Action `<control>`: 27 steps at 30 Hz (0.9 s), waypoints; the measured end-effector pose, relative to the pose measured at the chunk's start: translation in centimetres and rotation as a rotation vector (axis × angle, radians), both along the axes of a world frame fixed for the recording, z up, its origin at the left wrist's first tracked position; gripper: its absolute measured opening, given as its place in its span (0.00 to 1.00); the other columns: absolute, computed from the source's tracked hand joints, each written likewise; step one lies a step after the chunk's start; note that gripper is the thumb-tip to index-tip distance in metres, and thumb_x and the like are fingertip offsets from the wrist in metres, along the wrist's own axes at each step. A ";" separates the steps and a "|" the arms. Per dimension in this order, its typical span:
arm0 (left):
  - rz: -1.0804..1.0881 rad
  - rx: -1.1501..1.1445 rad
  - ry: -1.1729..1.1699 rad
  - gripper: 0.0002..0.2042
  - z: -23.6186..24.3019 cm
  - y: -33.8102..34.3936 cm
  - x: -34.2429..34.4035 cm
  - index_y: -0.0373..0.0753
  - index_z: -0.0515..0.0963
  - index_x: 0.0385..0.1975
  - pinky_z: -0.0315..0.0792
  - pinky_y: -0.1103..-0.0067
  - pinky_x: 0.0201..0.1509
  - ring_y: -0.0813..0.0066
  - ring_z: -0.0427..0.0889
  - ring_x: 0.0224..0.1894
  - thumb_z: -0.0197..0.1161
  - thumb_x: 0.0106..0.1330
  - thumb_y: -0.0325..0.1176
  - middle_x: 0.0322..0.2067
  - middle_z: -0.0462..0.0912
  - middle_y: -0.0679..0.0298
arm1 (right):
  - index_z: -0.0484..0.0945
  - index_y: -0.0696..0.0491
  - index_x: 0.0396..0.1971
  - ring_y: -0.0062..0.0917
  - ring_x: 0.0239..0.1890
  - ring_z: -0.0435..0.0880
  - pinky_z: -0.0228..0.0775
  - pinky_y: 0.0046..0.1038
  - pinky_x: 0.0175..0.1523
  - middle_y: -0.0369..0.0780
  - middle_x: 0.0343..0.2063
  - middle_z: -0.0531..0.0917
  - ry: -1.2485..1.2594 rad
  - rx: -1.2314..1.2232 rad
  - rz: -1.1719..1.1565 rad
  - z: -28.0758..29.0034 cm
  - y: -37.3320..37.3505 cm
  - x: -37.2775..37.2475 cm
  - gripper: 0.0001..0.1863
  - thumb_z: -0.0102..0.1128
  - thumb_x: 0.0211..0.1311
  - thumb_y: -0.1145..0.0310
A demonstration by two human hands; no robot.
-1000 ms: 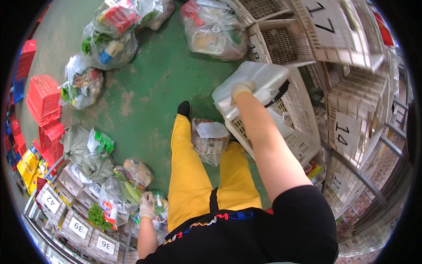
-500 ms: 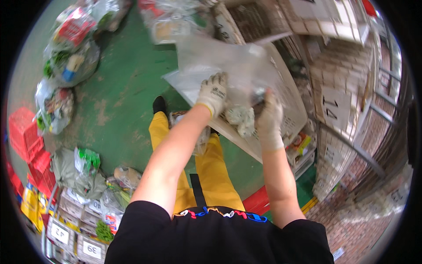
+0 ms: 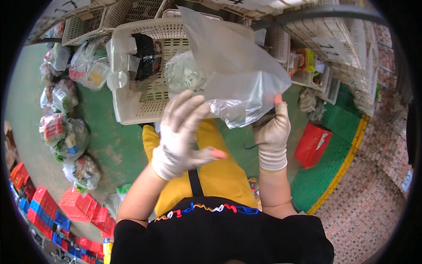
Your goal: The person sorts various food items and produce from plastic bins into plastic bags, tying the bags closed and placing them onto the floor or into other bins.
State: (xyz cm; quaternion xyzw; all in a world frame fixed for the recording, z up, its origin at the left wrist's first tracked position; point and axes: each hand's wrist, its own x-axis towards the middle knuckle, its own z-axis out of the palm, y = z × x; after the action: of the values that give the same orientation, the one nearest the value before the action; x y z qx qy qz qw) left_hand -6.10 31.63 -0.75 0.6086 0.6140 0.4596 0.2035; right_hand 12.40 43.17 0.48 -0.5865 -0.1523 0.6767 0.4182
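Note:
A translucent plastic bag (image 3: 237, 53) spreads over the right part of a white perforated crate (image 3: 129, 115). My right hand (image 3: 270, 132), in a white glove with an orange thumb tip, grips the bag's lower right edge; something dark under it is unclear. My left hand (image 3: 182, 136), gloved alike, hovers below the crate's front edge with fingers apart and nothing held. Inside the crate lie a black package (image 3: 147, 57) and a crumpled clear bag (image 3: 182, 70).
Filled plastic bags (image 3: 72, 136) line the green floor (image 3: 105, 154) at left, near red crates (image 3: 72, 207). White crates (image 3: 316, 33) and a metal rail (image 3: 325, 14) are above and right. A red box (image 3: 310, 145) lies right, beside a yellow-edged step (image 3: 347, 163) and brick paving (image 3: 373, 198).
The view has turned, bringing the crate straight ahead and more paving into sight. My left hand has come off the plastic and opened, while my right hand keeps hold of the bag.

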 end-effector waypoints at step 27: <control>1.075 -0.287 -0.772 0.05 6.1 -20.7 0.2 0.40 0.73 0.32 0.64 0.81 0.21 0.80 0.68 0.19 0.50 0.66 0.30 0.17 0.67 0.71 | 0.70 0.61 0.47 0.25 0.40 0.75 0.66 0.29 0.50 0.42 0.34 0.77 -0.590 0.527 0.886 -1.3 -6.5 11.3 0.24 0.59 0.53 0.62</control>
State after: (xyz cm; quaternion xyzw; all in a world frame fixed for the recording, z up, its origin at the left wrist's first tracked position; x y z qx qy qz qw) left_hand -5.92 10.91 5.35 -0.0224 0.7695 0.5953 0.2301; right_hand 23.68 36.68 -0.77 -0.5069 -0.6554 0.5343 0.1674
